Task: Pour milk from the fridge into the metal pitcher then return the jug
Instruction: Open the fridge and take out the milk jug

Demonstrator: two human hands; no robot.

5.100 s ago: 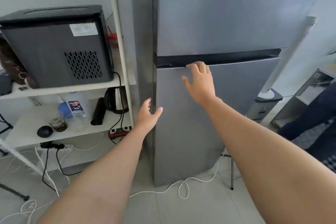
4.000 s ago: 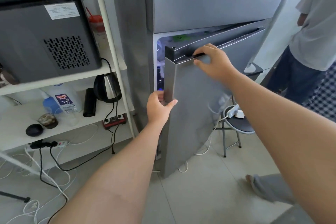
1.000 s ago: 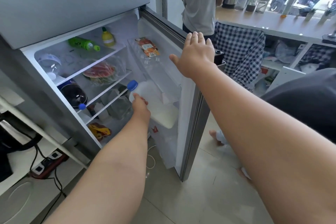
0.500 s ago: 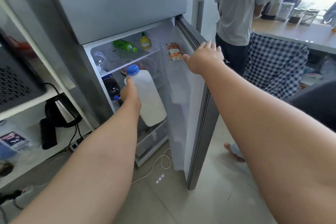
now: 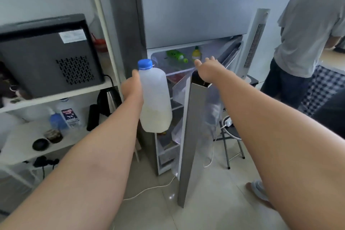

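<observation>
The left hand (image 5: 131, 87) grips the milk jug (image 5: 154, 99) by its handle side, fingers wrapped behind the translucent body so that only the thumb shows near the neck; the jug hangs at the hand's 3 o'clock, held in the air in front of the fridge, upright with a slight tilt. Its blue cap (image 5: 145, 64) is screwed on, and the milk fills only the lower part. The jug bears no label that can be read.

The right hand (image 5: 209, 70) rests on the top edge of the lower fridge door (image 5: 185, 136), at 3 o'clock from the jug, fingers reaching over the edge; whether they curl round it cannot be told.

Half a second ago the jug was just coming out of the fridge interior; now it is clear of the fridge, higher and nearer the camera, and the door has swung partly towards closing.

Farther off, at 9 o'clock, a white shelf (image 5: 61, 95) carries a black appliance (image 5: 46, 56) with a white sticker too blurred to read, and below it a bottle with a blue label (image 5: 68, 114), its writing unreadable. Inside the fridge lie a green bottle (image 5: 176, 55) and a yellow bottle (image 5: 196, 53). At 2 o'clock stands a person in a grey shirt (image 5: 308, 33).
</observation>
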